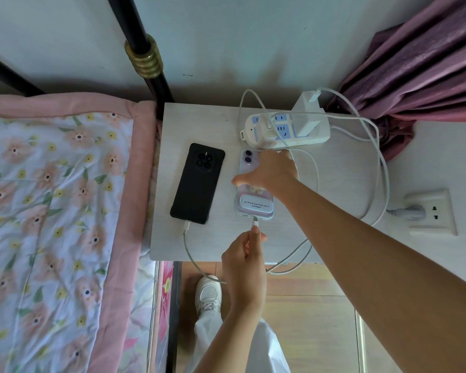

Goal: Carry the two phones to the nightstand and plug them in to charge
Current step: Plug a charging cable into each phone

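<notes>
A black phone (pixel 197 183) lies face down on the white nightstand (pixel 334 189), with a white cable (pixel 186 228) plugged into its bottom end. To its right lies a purple phone (pixel 254 205) in a clear case, also face down. My right hand (pixel 267 171) presses flat on the purple phone's upper half. My left hand (pixel 244 261) pinches the plug of a second white cable (pixel 255 222) right at the purple phone's bottom port. Both cables run back to a white power strip (pixel 283 129) at the nightstand's rear.
A white charger brick (pixel 306 109) sits in the strip. A wall socket (pixel 429 211) with a grey plug is at right, below a purple curtain (pixel 420 71). A bed with a floral quilt (pixel 51 211) and black post (pixel 145 57) borders the left side. My shoe (pixel 207 293) is below.
</notes>
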### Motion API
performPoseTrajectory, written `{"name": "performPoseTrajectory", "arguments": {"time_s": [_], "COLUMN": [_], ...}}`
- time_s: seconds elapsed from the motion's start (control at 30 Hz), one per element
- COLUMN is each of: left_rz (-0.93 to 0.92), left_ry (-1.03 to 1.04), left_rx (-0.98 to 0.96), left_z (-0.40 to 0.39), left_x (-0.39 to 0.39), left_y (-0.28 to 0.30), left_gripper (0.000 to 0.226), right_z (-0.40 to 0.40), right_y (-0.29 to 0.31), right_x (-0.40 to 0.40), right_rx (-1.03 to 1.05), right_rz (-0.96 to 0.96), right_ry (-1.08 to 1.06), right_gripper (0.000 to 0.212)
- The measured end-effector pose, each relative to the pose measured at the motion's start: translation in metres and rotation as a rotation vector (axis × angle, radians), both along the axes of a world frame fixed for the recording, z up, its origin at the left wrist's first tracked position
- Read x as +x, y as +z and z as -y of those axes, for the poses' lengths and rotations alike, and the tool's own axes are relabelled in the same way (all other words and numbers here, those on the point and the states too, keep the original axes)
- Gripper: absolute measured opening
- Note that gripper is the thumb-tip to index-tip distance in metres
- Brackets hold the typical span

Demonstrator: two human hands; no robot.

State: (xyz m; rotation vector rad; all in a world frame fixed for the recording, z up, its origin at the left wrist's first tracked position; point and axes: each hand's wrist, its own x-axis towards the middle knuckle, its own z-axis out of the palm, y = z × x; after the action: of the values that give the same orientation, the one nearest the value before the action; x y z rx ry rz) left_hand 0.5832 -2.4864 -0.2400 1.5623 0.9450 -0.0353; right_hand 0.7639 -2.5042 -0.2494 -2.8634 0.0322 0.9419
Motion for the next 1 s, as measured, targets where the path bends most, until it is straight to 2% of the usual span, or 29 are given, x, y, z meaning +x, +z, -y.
{"name": "performPoseTrajectory", "arguments": {"time_s": [0.27,0.67,1.0], "left_rz": [-0.041,-0.031,-0.009], "left_ry": [0.007,-0.006,0.000], "left_rx": [-0.005,0.009,0.034], "left_z": [-0.0030,-0.0028,-0.0034], "left_x": [0.0032,0.0028,0.0023], "left_y": [-0.0016,-0.0043,-0.0064], "left_gripper": [0.034,0.033,0.033], "right_z": [-0.0017,-0.0005,-0.0017], "right_y": [-0.0002,0.0011,0.0017], "right_x": [-0.0008,-0.0045,-0.0063], "right_rx": [0.003,0.024,0.024], "right_rz": [-0.012,0.011,0.019], "right_ry": [0.010,-0.026,-0.030], "right_gripper": [0.082,0.073,0.078]}}
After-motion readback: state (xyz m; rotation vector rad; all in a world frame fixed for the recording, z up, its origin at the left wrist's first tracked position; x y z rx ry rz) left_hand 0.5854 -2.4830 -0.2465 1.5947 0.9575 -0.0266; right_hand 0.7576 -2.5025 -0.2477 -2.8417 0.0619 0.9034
